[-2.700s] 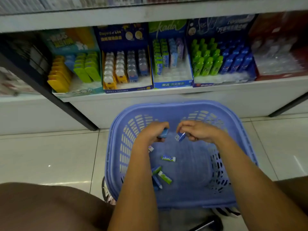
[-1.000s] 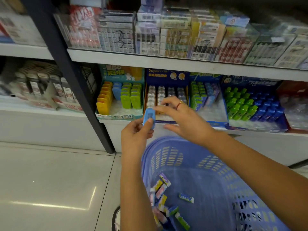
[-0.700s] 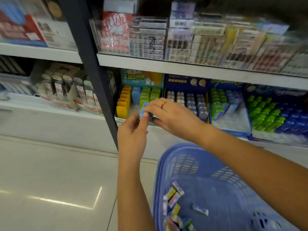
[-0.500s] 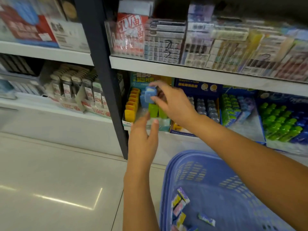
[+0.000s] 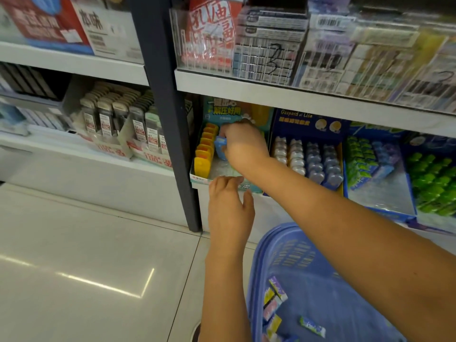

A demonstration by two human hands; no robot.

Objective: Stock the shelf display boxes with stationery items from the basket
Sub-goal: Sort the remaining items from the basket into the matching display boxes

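Note:
My right hand (image 5: pixel 243 146) reaches into the teal display box (image 5: pixel 199 178) on the lower shelf and pinches a small blue stationery item (image 5: pixel 220 145) beside a row of yellow ones (image 5: pixel 204 154). My left hand (image 5: pixel 229 206) hangs empty just in front of the box's front edge, fingers relaxed. The blue basket (image 5: pixel 320 292) sits on the floor at lower right, with several small wrapped items (image 5: pixel 274 302) lying in it.
A dark shelf upright (image 5: pixel 170 114) stands just left of the box. More display boxes sit to the right: a navy one (image 5: pixel 308 156) and others with green and blue items (image 5: pixel 431 183). The shelf above (image 5: pixel 296 92) overhangs the boxes. Tiled floor (image 5: pixel 86 255) lies left.
My right hand took the blue item from my left and carried it down into the teal box. My left hand let go and dropped below the box's front edge.

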